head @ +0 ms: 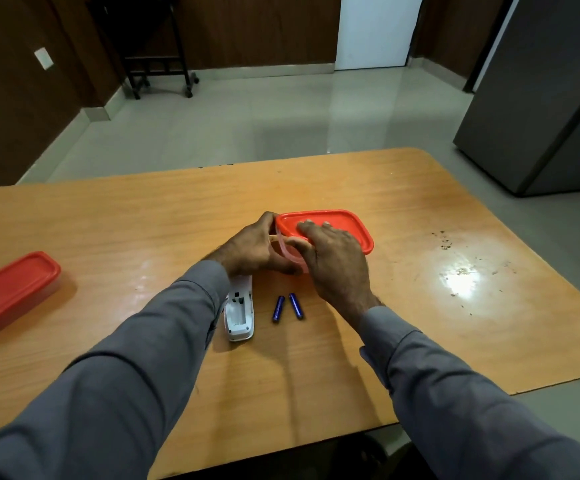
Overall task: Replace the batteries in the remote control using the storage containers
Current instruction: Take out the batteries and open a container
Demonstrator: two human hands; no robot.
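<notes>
A clear storage container with a red lid (347,225) stands mid-table. My left hand (250,251) grips its near-left corner. My right hand (333,258) lies on the lid, fingers spread over the top and thumb at the rim. The lid's near-left corner looks slightly lifted from the clear body. A white remote control (239,315) lies face down below my left wrist, its battery bay open and bare. Two blue batteries (287,306) lie side by side on the table just right of the remote. A second red-lidded container (11,289) sits closed at the far left.
The wooden table (420,306) has crumbs and a glare patch at the right. Beyond it are a tiled floor, a grey fridge (551,98) at right and a black wheeled stand (153,46) at the back left.
</notes>
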